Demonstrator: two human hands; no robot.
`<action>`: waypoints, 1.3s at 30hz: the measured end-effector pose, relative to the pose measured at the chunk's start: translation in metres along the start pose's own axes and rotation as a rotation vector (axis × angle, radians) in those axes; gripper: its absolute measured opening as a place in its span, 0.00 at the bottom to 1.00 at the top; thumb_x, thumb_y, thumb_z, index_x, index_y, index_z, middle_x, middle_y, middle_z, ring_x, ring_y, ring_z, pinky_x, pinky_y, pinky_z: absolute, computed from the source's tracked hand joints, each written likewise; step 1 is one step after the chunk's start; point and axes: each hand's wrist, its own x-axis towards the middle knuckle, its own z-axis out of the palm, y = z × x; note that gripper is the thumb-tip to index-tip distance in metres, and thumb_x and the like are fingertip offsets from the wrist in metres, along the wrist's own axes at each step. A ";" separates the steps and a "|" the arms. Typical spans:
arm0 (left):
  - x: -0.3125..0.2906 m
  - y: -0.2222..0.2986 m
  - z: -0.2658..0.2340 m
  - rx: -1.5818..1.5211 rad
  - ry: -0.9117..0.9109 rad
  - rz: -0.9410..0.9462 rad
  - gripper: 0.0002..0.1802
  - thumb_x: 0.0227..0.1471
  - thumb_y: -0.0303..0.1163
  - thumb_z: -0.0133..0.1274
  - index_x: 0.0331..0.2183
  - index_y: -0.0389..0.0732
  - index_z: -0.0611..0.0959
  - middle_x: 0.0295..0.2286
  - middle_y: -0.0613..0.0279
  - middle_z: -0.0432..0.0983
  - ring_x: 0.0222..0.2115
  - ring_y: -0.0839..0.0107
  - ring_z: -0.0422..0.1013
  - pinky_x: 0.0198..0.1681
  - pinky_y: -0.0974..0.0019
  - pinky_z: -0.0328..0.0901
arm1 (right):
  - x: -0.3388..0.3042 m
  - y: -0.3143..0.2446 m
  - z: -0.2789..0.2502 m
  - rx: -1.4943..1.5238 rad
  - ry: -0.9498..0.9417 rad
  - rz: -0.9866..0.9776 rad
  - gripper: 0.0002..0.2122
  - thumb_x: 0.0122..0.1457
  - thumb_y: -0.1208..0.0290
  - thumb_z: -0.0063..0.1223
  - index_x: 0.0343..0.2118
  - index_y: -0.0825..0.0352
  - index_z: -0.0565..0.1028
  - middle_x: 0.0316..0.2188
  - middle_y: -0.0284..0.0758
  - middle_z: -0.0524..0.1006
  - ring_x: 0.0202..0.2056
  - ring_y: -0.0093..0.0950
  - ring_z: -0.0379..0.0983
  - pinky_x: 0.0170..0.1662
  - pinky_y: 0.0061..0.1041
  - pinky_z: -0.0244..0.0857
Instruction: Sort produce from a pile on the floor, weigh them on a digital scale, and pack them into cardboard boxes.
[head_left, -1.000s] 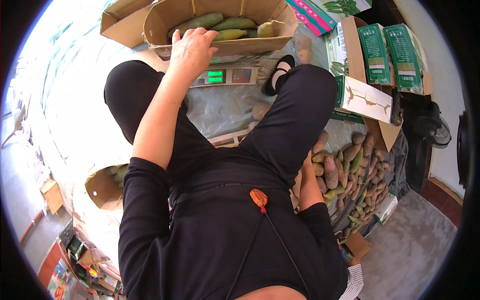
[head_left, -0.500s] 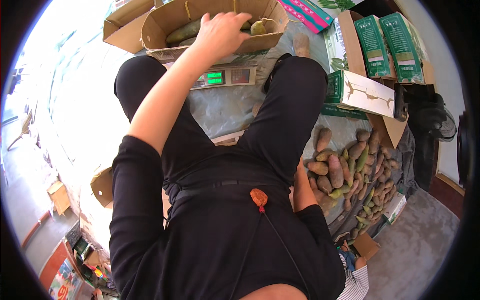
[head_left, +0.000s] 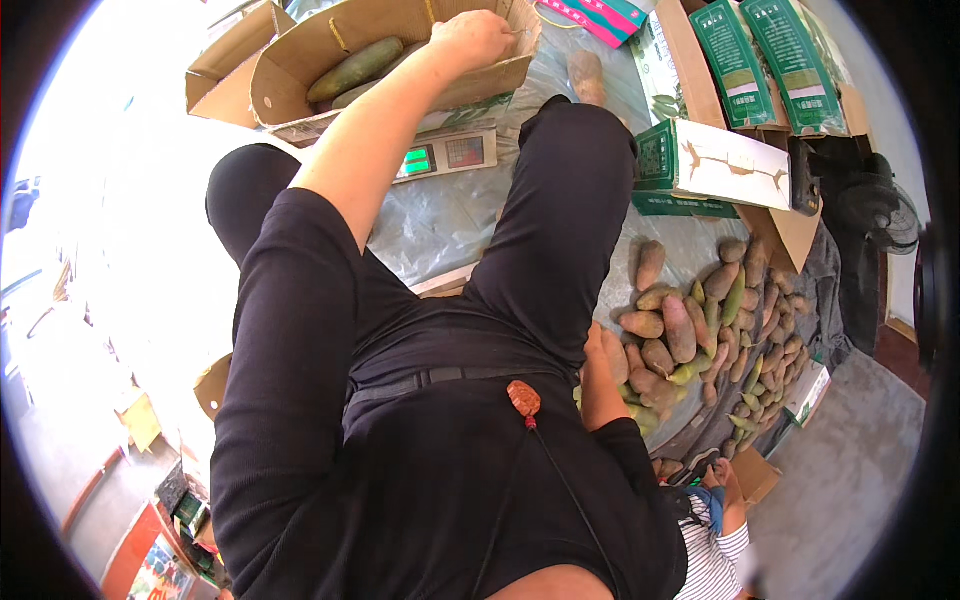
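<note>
My left hand reaches over the right end of a long cardboard box, its fingers curled down at the inner side. Whatever they hold is hidden beneath the hand. Inside that box lie long green radishes. The box rests above a scale with a lit green display, between my knees. Low by my right thigh is my right hand, beside a heap of long reddish-brown and green roots; the thigh hides its fingers.
Green and white cartons stand at the far right, with a white-sided carton nearer. One brown root lies past my right knee. A black fan stands right. Another person in a striped sleeve is at lower right.
My left hand has moved right along the box and lowered, its spread fingers now curled. It covers the small green radish seen there before. The view has shifted slightly.
</note>
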 end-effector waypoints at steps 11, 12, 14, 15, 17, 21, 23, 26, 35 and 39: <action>-0.055 -0.101 -0.052 0.406 -0.348 0.189 0.13 0.47 0.34 0.51 0.35 0.40 0.81 0.31 0.52 0.76 0.35 0.55 0.72 0.40 0.59 0.65 | 0.181 0.173 -0.011 -0.689 -0.039 -0.394 0.11 0.57 0.72 0.39 0.33 0.72 0.74 0.27 0.36 0.76 0.31 0.29 0.70 0.38 0.32 0.64; -0.075 -0.118 -0.054 0.485 -0.468 0.045 0.15 0.47 0.35 0.51 0.37 0.40 0.80 0.34 0.51 0.76 0.37 0.55 0.72 0.43 0.59 0.64 | 0.169 0.155 -0.005 -0.260 -0.193 -0.268 0.13 0.57 0.70 0.39 0.34 0.73 0.74 0.29 0.37 0.76 0.31 0.29 0.70 0.39 0.32 0.63; -0.098 -0.134 -0.056 0.374 -0.270 -0.031 0.16 0.48 0.38 0.50 0.39 0.43 0.80 0.36 0.53 0.76 0.40 0.57 0.71 0.45 0.58 0.64 | 0.160 0.132 0.002 0.169 -0.326 -0.122 0.15 0.58 0.68 0.39 0.36 0.75 0.74 0.31 0.37 0.76 0.32 0.29 0.70 0.39 0.32 0.63; -0.103 -0.135 -0.053 0.256 -0.074 -0.090 0.18 0.49 0.42 0.49 0.41 0.46 0.79 0.38 0.56 0.75 0.43 0.58 0.70 0.46 0.58 0.63 | 0.164 0.129 -0.002 -0.005 -0.279 -0.157 0.16 0.58 0.66 0.39 0.37 0.74 0.74 0.31 0.37 0.76 0.32 0.28 0.70 0.39 0.30 0.63; -0.097 -0.111 -0.057 0.195 -0.056 -0.052 0.19 0.48 0.42 0.50 0.43 0.48 0.78 0.40 0.57 0.75 0.44 0.58 0.69 0.48 0.58 0.62 | 0.162 0.134 -0.018 -0.169 -0.191 -0.173 0.17 0.58 0.65 0.39 0.39 0.74 0.74 0.32 0.36 0.76 0.32 0.27 0.70 0.38 0.28 0.63; -0.134 -0.104 -0.070 0.045 0.105 -0.062 0.20 0.48 0.43 0.52 0.44 0.48 0.78 0.41 0.56 0.74 0.45 0.58 0.69 0.48 0.59 0.62 | 0.136 0.100 0.010 0.329 -0.357 -0.002 0.16 0.58 0.65 0.40 0.38 0.74 0.74 0.32 0.37 0.76 0.32 0.26 0.70 0.37 0.27 0.64; -0.149 -0.099 -0.064 -0.042 0.160 -0.055 0.21 0.48 0.42 0.52 0.44 0.46 0.77 0.42 0.56 0.73 0.45 0.58 0.69 0.48 0.60 0.62 | 0.132 0.100 0.015 0.443 -0.381 0.022 0.16 0.57 0.66 0.40 0.37 0.73 0.74 0.32 0.37 0.76 0.32 0.27 0.71 0.36 0.27 0.65; -0.158 -0.083 -0.048 -0.188 0.280 0.004 0.21 0.48 0.41 0.53 0.44 0.44 0.77 0.42 0.54 0.73 0.42 0.58 0.70 0.47 0.61 0.63 | 0.157 0.133 0.003 0.452 -0.358 0.066 0.14 0.57 0.67 0.41 0.36 0.73 0.74 0.31 0.37 0.75 0.30 0.28 0.71 0.35 0.29 0.66; -0.157 -0.090 -0.009 -0.018 0.402 -0.048 0.24 0.47 0.44 0.55 0.47 0.50 0.75 0.43 0.57 0.72 0.43 0.59 0.69 0.50 0.52 0.57 | 0.133 0.129 -0.008 -0.239 -0.090 -0.159 0.11 0.57 0.67 0.43 0.31 0.66 0.77 0.23 0.35 0.76 0.23 0.28 0.70 0.27 0.29 0.65; -0.166 -0.095 -0.010 0.055 0.374 -0.146 0.25 0.48 0.45 0.54 0.48 0.52 0.74 0.47 0.60 0.69 0.52 0.60 0.61 0.54 0.43 0.49 | 0.092 0.079 -0.009 -0.317 -0.125 -0.346 0.09 0.56 0.68 0.46 0.30 0.65 0.77 0.21 0.34 0.75 0.19 0.26 0.67 0.19 0.28 0.60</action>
